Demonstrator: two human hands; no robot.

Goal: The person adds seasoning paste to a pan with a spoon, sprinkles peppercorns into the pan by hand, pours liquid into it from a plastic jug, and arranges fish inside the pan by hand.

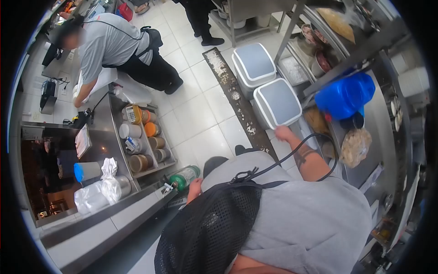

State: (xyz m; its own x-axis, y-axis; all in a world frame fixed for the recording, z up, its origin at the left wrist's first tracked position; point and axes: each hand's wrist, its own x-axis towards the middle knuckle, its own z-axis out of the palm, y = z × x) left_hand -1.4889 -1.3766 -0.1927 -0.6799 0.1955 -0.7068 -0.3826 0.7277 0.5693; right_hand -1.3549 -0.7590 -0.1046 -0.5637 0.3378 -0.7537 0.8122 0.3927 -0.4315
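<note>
The nearer bin sits against the right hand, apart from the left hand.

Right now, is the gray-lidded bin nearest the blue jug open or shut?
Shut: gray lid flat within white rim, no gap showing.

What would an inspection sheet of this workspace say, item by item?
Surface: steel counter; pale floor tiles.
Things: nearer grey-lidded bin by right hand; green cylinder by left hand.
Clutter: white bits along dark floor strip.
Hands: right at the bin's edge; left partly hidden, grip unclear.
Cables: black cable loops beside the right arm.
Surroundings: co-worker leaning over the counter; another person's legs beyond.
</note>
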